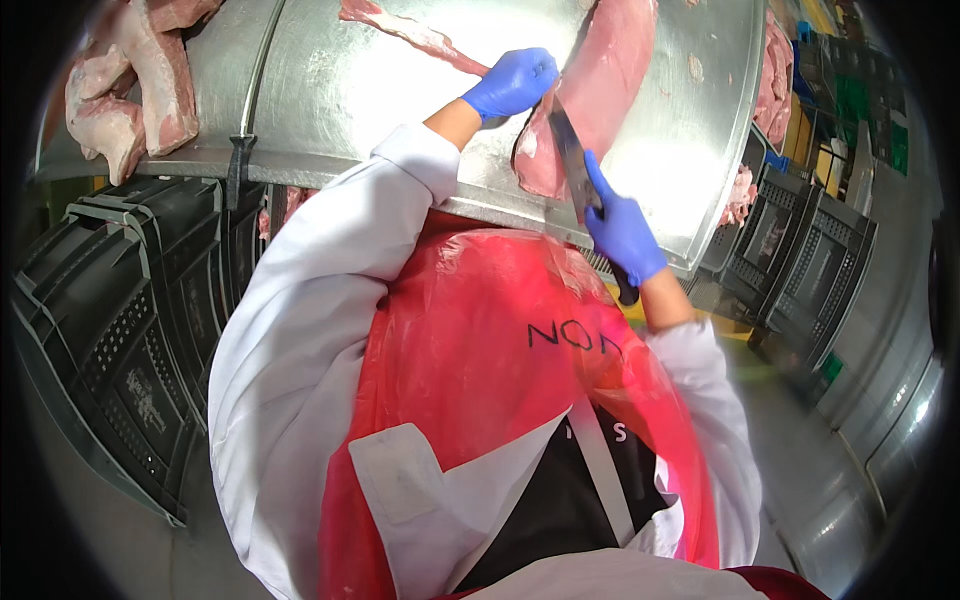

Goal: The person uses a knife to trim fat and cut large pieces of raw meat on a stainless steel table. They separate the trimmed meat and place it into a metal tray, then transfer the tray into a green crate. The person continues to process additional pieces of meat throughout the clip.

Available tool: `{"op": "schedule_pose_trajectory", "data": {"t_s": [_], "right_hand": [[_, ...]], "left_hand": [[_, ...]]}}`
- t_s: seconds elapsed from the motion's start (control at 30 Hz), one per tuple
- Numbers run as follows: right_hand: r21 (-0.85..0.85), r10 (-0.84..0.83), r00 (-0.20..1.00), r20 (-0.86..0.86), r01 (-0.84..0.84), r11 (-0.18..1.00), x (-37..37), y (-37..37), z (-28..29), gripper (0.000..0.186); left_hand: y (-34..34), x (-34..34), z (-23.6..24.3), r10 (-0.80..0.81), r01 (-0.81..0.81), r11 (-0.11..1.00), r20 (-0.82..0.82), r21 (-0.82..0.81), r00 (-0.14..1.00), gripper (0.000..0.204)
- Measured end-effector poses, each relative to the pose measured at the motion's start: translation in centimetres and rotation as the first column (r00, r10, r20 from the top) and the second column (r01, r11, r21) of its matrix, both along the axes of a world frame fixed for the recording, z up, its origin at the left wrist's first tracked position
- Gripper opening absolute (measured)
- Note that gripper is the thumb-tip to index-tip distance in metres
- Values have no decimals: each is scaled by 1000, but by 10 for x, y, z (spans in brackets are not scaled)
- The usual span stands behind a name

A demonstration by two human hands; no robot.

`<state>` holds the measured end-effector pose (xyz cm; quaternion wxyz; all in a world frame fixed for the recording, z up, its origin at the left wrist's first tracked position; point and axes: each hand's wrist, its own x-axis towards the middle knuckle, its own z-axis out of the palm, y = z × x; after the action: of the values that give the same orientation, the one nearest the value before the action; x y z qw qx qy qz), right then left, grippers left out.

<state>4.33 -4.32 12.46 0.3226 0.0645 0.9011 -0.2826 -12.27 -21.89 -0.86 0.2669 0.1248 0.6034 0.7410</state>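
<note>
From the head camera, looking down over my chest, my left hand in its blue glove lay on the upper edge of the big meat cut, fingers curled and pressing on it where a thin strip of meat ran off toward the upper left. Whether those fingers pinched the strip or only held the cut down, I could not tell.

My right hand, also gloved in blue, was clenched around the dark handle of the knife, forefinger stretched along the back of the blade. The blade pointed away from me and its flat lay against the near end of the cut, close to the table's front edge.

The cut itself lay on the steel table, between my two hands, stretching from the near edge up toward the far side. Small scraps of meat lay on the steel to its right.

At the table's far left corner sat a pile of pale, fatty pieces. More meat lay along the right rim.

Below the table on my left stood stacked black crates; more crates stood on my right, well apart from the table.

I wore a white coat with a red plastic apron over it.
</note>
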Motion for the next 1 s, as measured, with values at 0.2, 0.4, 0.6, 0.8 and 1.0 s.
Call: {"op": "schedule_pose_trajectory", "data": {"t_s": [0.2, 0.4, 0.6, 0.8, 1.0], "right_hand": [[50, 81, 996, 25, -82, 995, -3, 3, -12, 78], [-106, -9, 959, 283, 40, 994, 74, 28, 63, 81], [-79, -279, 960, 16, 279, 957, 23, 25, 44, 70], [-167, -226, 948, -226, 191, 967, -32, -6, -54, 69], [-16, 98, 990, -101, -100, 995, -6, -8, -45, 70]], "left_hand": [[-19, 0, 7, 27, -33, 998, -103, -55, 994, 16], [-82, 8, 6, 7, -98, 924, -240, -369, 971, 13], [-61, 51, 4, -517, -468, 448, -648, -762, 559, 27], [-37, 71, -2, -602, -168, 572, -550, -803, 579, 16], [-45, 77, 15, -534, -199, 652, -629, -732, 565, 13]]}}
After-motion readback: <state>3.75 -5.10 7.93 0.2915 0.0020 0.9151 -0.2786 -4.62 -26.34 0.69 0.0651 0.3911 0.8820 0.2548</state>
